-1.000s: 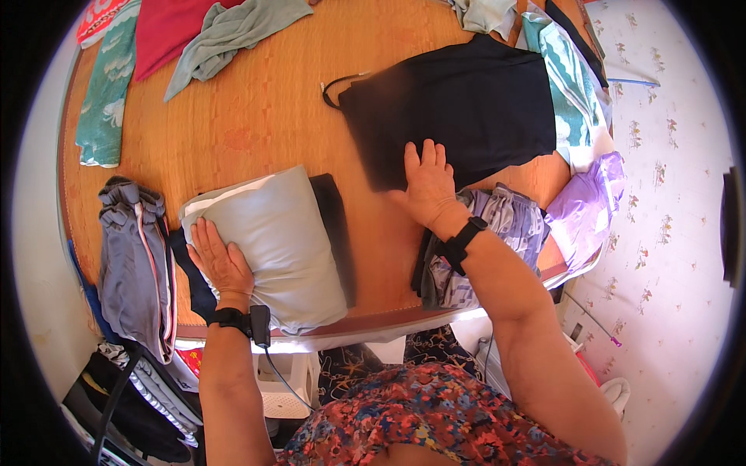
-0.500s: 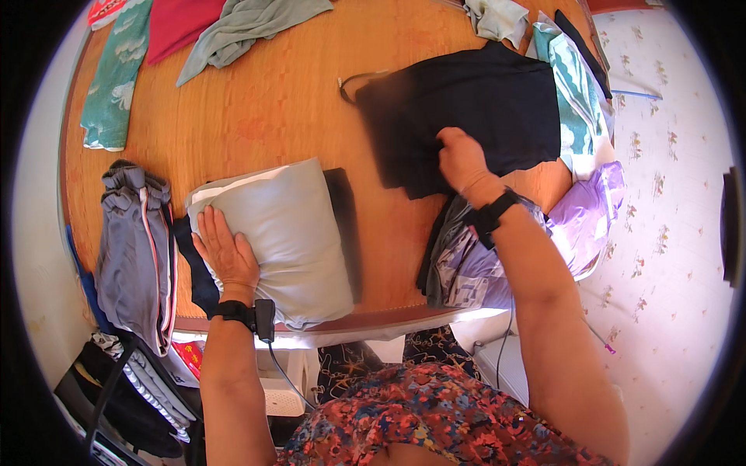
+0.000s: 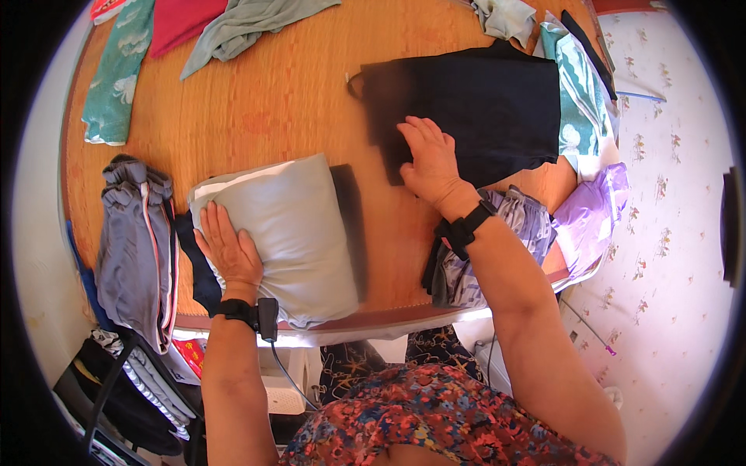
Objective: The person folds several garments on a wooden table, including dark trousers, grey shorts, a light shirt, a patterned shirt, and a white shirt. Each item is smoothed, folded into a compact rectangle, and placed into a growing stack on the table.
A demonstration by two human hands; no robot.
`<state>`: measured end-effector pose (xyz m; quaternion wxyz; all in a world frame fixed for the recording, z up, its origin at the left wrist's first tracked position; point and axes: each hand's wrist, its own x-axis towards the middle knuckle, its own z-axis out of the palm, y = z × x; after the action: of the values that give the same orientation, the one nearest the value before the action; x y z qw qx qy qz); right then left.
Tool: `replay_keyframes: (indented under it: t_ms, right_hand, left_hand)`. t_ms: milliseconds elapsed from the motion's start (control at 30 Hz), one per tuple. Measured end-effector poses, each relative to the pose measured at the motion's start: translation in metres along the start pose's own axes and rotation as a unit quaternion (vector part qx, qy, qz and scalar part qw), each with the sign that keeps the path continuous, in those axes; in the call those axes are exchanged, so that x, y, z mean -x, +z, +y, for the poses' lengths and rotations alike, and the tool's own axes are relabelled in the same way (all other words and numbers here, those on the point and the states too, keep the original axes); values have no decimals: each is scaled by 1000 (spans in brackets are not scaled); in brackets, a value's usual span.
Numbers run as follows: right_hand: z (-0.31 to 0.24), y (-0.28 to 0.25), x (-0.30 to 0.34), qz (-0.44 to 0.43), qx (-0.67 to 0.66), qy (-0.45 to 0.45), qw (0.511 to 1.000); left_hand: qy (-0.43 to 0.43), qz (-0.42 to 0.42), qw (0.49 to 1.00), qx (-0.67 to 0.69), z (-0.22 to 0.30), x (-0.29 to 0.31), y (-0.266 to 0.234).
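A thick, light grey folded garment (image 3: 299, 233) lies near the table's front edge, and my left hand (image 3: 231, 252) rests flat on its left part, fingers stretched out. Dark cloth (image 3: 347, 233) shows along the bundle's right side. Farther right, a black garment (image 3: 486, 109) is spread out fairly flat. Over its lower left part is my right hand (image 3: 431, 163), fingers slightly bent and apart, gripping nothing. Whether those fingertips press on the black cloth is hard to tell. A thin loop (image 3: 355, 84) sticks out at the garment's upper left corner.
Grey trousers (image 3: 132, 248) lie at the table's left edge. Patterned grey clothing (image 3: 505, 225) and a purple garment (image 3: 594, 210) lie at the right. Green printed cloths (image 3: 575, 101), a red cloth (image 3: 183, 23) and a grey-green cloth (image 3: 241, 31) sit farther back on the wooden table (image 3: 256, 116).
My right hand has moved left across the black garment, its fingers opening out from a more closed shape. My left hand stays on the grey garment.
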<state>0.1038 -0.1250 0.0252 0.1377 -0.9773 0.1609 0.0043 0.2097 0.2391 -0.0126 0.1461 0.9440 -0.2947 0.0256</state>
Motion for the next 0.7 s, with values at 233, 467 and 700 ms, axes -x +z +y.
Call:
replay_keyframes:
  t_ms: [233, 467, 700]
  right_hand:
    - [18, 5, 4, 53, 72, 29, 996]
    - [13, 7, -12, 53, 48, 99, 992]
    - [66, -18, -38, 142, -185, 67, 970]
  left_hand:
    - [-11, -8, 1000, -24, 1, 1, 0]
    - [-3, 3, 1000, -15, 0, 0, 1]
    - [0, 4, 1000, -29, -1, 2, 3]
